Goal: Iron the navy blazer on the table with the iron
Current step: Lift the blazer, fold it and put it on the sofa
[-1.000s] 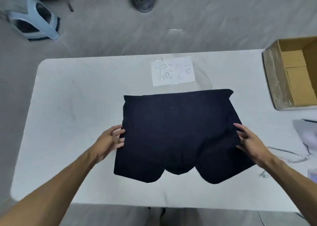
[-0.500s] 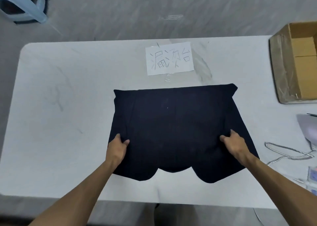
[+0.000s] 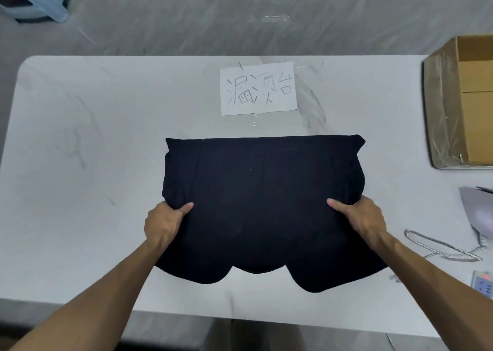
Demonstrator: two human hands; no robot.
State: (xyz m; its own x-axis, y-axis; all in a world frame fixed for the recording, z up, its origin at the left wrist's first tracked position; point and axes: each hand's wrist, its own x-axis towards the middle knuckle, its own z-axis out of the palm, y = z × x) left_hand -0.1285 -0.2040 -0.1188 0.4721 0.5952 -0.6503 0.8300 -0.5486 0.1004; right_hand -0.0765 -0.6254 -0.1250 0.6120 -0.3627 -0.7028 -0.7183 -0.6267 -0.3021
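A pale, marble-patterned counter stood on a grey floor. The navy blazer lay folded on it, between the two hands and reaching well beyond them toward the far side. Its rounded hems lay back by the forearms, near the counter's front edge. The left hand gripped the garment's left edge, thumb on top of the cloth and fingers curled under it out of sight. The right hand held the right edge the same way. The fabric bunched a little just beyond each hand, which suggested it was being tugged or lifted rather than lying at rest.

The iron sat well outside the right hand, only partly in frame, with nobody touching it. Its cord lay looped just beside the right forearm, and a power strip showed closer in on that side. Whether the iron was plugged in could not be told. Past both hands, beyond the blazer, a paper sign was taped down, and a cardboard box stood farther out past the right hand.

Judged from this, the work was at its start. The blazer was being arranged and no pressing looked to have begun. What remained was to spread the cloth flat, let go, take up the iron and run it over the garment.
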